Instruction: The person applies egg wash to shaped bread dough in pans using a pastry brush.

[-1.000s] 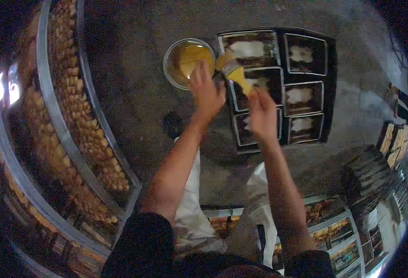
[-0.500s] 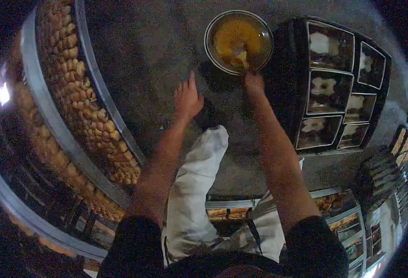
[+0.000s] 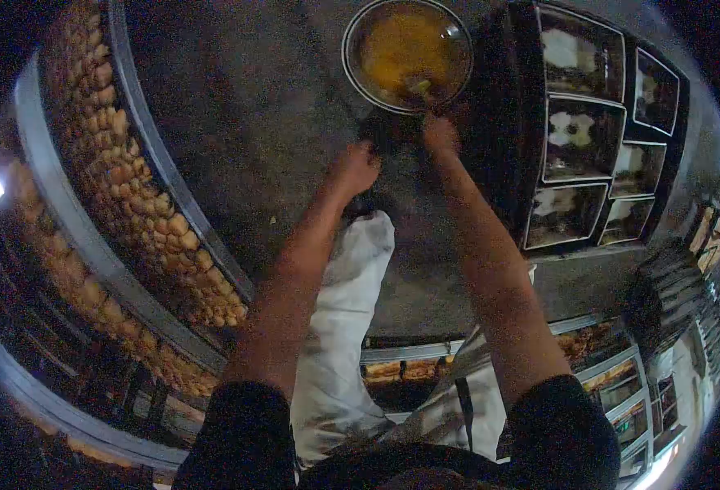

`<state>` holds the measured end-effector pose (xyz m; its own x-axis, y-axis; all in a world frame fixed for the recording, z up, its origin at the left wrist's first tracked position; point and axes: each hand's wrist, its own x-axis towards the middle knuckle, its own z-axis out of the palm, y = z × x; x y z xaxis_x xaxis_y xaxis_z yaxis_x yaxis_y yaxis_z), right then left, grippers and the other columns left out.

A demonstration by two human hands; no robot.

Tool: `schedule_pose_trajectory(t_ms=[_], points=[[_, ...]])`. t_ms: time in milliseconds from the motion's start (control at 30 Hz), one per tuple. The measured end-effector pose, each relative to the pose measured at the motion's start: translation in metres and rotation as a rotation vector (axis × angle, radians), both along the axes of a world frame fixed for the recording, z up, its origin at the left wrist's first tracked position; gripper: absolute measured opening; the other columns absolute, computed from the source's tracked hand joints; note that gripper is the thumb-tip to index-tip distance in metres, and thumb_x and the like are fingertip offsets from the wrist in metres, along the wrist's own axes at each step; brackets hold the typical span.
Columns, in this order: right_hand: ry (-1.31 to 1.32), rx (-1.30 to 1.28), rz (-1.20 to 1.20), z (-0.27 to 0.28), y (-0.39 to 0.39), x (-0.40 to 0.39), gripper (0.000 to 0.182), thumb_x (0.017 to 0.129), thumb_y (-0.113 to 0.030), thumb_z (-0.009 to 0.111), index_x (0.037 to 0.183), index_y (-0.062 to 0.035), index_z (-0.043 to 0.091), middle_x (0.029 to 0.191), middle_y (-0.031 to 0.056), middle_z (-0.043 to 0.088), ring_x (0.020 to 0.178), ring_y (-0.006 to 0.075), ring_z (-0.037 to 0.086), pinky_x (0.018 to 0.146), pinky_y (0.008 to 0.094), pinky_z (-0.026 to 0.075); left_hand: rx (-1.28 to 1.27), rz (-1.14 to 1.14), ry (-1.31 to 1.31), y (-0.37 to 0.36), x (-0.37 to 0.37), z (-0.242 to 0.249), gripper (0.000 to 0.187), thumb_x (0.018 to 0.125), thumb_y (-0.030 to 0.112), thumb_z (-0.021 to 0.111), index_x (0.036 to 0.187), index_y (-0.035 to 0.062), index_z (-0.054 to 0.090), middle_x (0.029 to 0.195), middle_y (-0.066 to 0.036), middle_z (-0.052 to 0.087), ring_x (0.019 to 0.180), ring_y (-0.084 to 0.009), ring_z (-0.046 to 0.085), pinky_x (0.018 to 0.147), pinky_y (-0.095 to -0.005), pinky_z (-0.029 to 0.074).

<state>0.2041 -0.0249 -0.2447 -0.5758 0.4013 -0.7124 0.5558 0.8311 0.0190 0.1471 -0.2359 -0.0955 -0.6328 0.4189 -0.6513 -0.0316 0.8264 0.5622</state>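
While the brush (image 3: pixel 419 86) sits head-down in the yellow liquid, inside the round bowl (image 3: pixel 348 70) just beyond my right hand (image 3: pixel 440 136), that hand is closed on its handle. My left hand (image 3: pixel 356 168) is empty as far as I can see, near the bowl, above my light trouser leg (image 3: pixel 349 273); too dark to tell if its fingers are curled. Right of my right hand: black rack (image 3: pixel 520 106) with pale-rimmed compartments. Well left of my left hand: rows of golden-brown pieces (image 3: pixel 157 227) between metal rails (image 3: pixel 145 116).

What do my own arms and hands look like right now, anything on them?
Dark short sleeves end near your elbows. Your forearms are bare, and no gloves cover your left hand or right hand. I can't make out finer details.
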Motion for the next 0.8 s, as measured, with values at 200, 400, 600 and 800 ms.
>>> schedule_pose_trajectory(t_ms=[200, 400, 600, 800], points=[[0.512, -0.077, -0.433, 0.189, -0.015, -0.012, 0.038, 0.088, -0.031, 0.050, 0.117, -0.0063, 0.051, 0.096, 0.0252, 0.058, 0.080, 0.0388, 0.061, 0.073, 0.0399, 0.049, -0.043, 0.010, 0.017, 0.023, 0.019, 0.038, 0.030, 0.081, 0.019, 0.051, 0.104, 0.0015, 0.056, 0.093, -0.025, 0.060, 0.088, -0.0398, 0.058, 0.078, -0.0453, 0.046], [0.800, -0.337, -0.534, 0.327, 0.055, 0.034, 0.020, 0.083, -0.018, 0.060, 0.089, 0.0001, 0.055, 0.075, 0.0202, 0.060, 0.074, 0.0310, 0.062, 0.067, 0.0363, 0.047, 0.069, 0.236, -0.013, 0.118, 0.033, 0.118, 0.034, 0.086, 0.026, 0.050, 0.112, 0.0038, 0.052, 0.102, -0.023, 0.059, 0.094, -0.0363, 0.057, 0.080, -0.0436, 0.045], [0.955, 0.354, -0.155, 0.375, 0.296, 0.076, 0.019, 0.081, -0.011, 0.055, 0.097, -0.0001, 0.053, 0.094, 0.0195, 0.053, 0.085, 0.0357, 0.052, 0.071, 0.0417, 0.042, 0.159, 0.265, 0.395, 0.223, 0.052, 0.149, 0.041, 0.090, 0.029, 0.046, 0.118, -0.0015, 0.046, 0.109, -0.022, 0.057, 0.098, -0.0383, 0.055, 0.083, -0.0426, 0.043], [0.704, 0.315, -0.088, 0.345, 0.469, 0.109, 0.035, 0.084, -0.017, 0.050, 0.114, 0.0004, 0.051, 0.103, 0.0240, 0.053, 0.095, 0.0417, 0.051, 0.082, 0.0467, 0.042, -0.140, 0.194, 0.574, 0.279, 0.052, 0.155, 0.034, 0.087, 0.026, 0.049, 0.104, -0.0036, 0.052, 0.095, -0.026, 0.058, 0.086, -0.0423, 0.057, 0.073, -0.0476, 0.045]])
